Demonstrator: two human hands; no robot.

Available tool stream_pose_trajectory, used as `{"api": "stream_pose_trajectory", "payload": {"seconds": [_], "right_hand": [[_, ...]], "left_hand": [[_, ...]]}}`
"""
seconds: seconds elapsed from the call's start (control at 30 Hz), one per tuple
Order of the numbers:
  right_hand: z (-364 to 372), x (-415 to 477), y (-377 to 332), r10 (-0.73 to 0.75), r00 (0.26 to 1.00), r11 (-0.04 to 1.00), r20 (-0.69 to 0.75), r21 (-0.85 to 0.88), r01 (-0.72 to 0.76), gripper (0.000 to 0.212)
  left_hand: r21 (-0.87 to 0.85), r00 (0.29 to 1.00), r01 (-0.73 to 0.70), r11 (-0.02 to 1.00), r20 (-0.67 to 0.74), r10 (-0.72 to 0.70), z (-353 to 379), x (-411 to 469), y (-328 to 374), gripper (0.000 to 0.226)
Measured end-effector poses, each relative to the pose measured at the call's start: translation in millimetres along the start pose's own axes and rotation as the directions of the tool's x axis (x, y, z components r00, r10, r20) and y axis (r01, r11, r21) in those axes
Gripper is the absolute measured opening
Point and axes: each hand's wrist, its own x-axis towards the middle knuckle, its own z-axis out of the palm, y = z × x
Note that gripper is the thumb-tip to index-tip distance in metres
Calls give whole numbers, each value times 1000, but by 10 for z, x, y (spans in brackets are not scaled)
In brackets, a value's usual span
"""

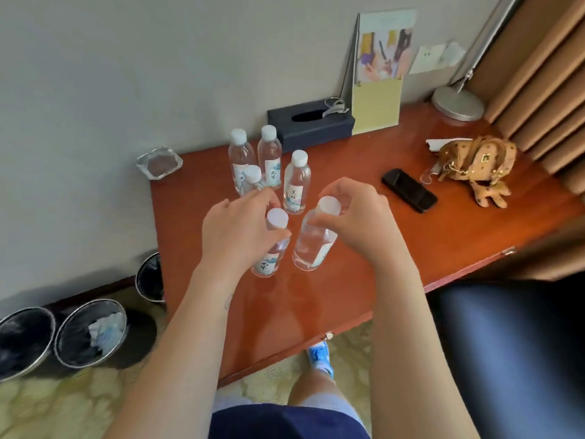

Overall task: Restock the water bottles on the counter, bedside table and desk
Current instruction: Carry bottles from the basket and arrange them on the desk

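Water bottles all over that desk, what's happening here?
A person stands at a wooden desk. The left hand holds an upright bottle near its cap; the right hand holds a tilted bottle the same way. Four more bottles stand clustered behind them, before a tissue box. A phone and handbag lie to the right.

Both my bare forearms reach forward over the near edge of the desk [459, 223]. My left hand [237, 229] curls round the neck of the left water bottle [267, 261]. My right hand [354, 223], nearer the desk's middle, grips the right water bottle [311, 245] just below its cap.
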Motion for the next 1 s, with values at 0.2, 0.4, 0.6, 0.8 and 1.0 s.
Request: {"api": "stream_pose_trajectory", "payload": {"seconds": [0.2, 0.4, 0.6, 0.8, 1.0], "right_hand": [[81, 798, 203, -119, 965, 980, 232, -127, 152, 27], [99, 1307, 316, -209, 890, 926, 404, -209, 313, 29], [147, 1542, 443, -219, 849, 932, 481, -153, 327, 23], [134, 1819, 357, -129, 742, 951, 658, -130, 280, 31], [-4, 2018, 26, -161, 843, 951, 514, -148, 271, 18]], "left_hand": [[38, 977, 208, 977, -44, -206, 359, 311, 156, 29], [43, 931, 356, 934, -102, -350, 588, 519, 320, 28], [26, 882, 464, 885, -106, -459, 746, 599, 377, 31], [28, 891, 429, 903, 150, -428, 616, 680, 243, 52], [-32, 907, 381, 924, 210, -366, -63, 1023, -86, 34]]}}
